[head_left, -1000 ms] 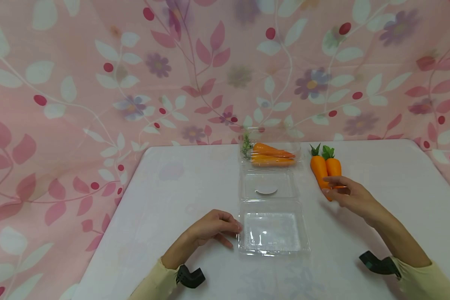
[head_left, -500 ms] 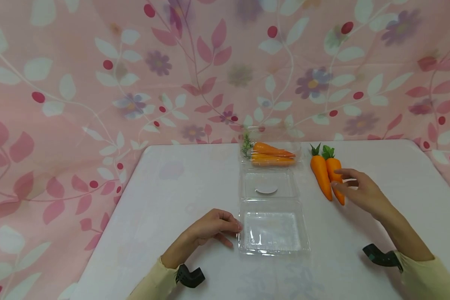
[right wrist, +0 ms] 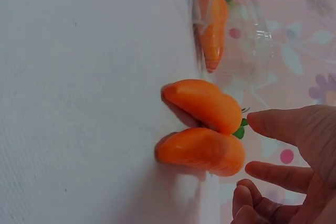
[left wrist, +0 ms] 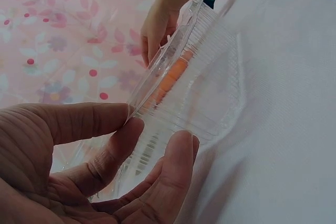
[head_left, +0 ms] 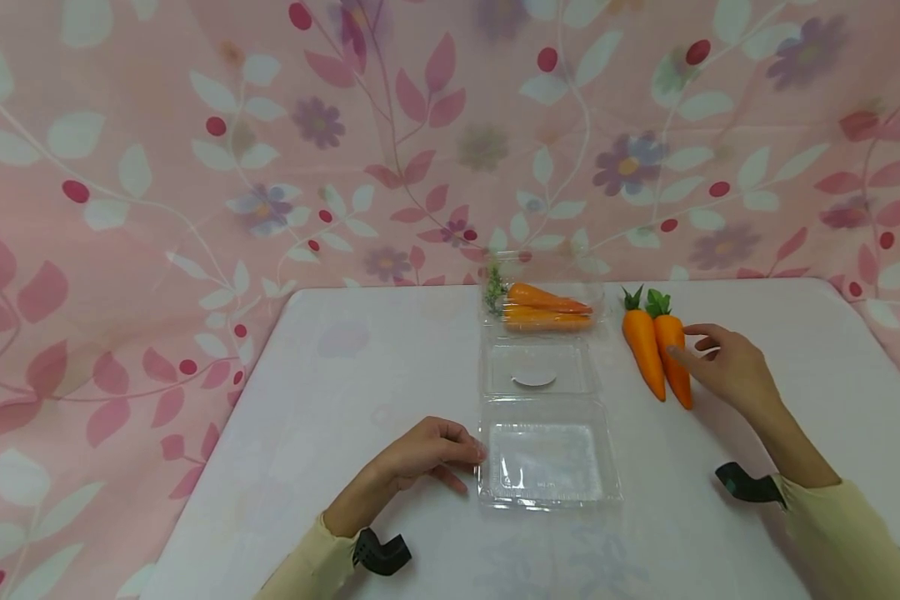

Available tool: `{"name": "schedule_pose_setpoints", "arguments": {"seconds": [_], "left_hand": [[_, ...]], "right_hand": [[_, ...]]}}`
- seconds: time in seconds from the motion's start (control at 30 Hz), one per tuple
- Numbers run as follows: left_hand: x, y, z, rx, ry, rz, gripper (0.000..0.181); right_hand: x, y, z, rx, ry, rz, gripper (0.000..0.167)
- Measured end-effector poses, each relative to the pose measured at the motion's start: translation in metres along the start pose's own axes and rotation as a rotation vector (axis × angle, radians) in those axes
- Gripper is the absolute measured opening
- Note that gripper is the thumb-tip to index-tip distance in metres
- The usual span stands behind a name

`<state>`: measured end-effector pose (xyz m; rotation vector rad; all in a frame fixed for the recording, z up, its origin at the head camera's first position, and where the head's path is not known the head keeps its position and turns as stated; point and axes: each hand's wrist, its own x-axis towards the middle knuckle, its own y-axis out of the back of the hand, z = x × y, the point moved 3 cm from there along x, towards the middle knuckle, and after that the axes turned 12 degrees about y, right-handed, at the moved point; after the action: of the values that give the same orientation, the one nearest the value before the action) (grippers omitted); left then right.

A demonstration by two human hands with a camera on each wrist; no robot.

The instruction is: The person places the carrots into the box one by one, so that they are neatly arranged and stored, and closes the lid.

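My left hand (head_left: pixel 427 454) pinches the left rim of a clear plastic clamshell box (head_left: pixel 547 462) between thumb and index finger. In the left wrist view, that box (left wrist: pixel 220 87) stretches away from the fingertips, its lid folded back. Two orange carrots with green tops lie side by side on the right: the left carrot (head_left: pixel 644 354) and the right carrot (head_left: pixel 675 367). Close beside the right carrot hovers my right hand (head_left: pixel 738 371), thumb and fingers spread. The right wrist view shows a gap between its fingertips and the right carrot (right wrist: pixel 202 150); nothing is held.
Behind the clamshell's lid (head_left: pixel 536 358) stands another clear container with carrots (head_left: pixel 547 297) and leafy green in it, at the white table's (head_left: pixel 390 350) back edge. A pink floral cloth (head_left: pixel 420 125) hangs behind the table.
My right hand has drawn back from across the carrots to the right side of the right carrot and slightly farther up the table. The left hand stays at the box rim.
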<state>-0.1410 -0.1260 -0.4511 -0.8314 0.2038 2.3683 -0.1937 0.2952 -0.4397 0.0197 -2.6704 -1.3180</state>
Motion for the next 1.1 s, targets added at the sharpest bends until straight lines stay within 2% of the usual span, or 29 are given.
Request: {"name": "schedule_pose_setpoints", "arguments": {"seconds": [0.2,0.5,0.7,0.93,1.1], "left_hand": [[0.0,0.0,0.0,0.001,-0.004,0.001,0.012],[-0.001,0.0,0.0,0.003,-0.006,0.006,0.011],[0.0,0.0,-0.001,0.001,-0.004,0.011,0.011],[0.0,0.0,-0.001,0.002,-0.002,0.01,0.011],[0.0,0.001,-0.001,0.004,-0.001,0.013,0.011]], "right_hand": [[0.003,-0.004,0.007,-0.026,-0.074,-0.029,0.069],[0.008,-0.008,0.015,-0.073,-0.084,-0.05,0.068],[0.007,-0.009,0.017,-0.064,-0.087,-0.088,0.069],[0.005,-0.009,0.02,-0.024,-0.16,-0.139,0.078],[0.004,-0.009,0.02,-0.023,-0.175,-0.12,0.077]]}}
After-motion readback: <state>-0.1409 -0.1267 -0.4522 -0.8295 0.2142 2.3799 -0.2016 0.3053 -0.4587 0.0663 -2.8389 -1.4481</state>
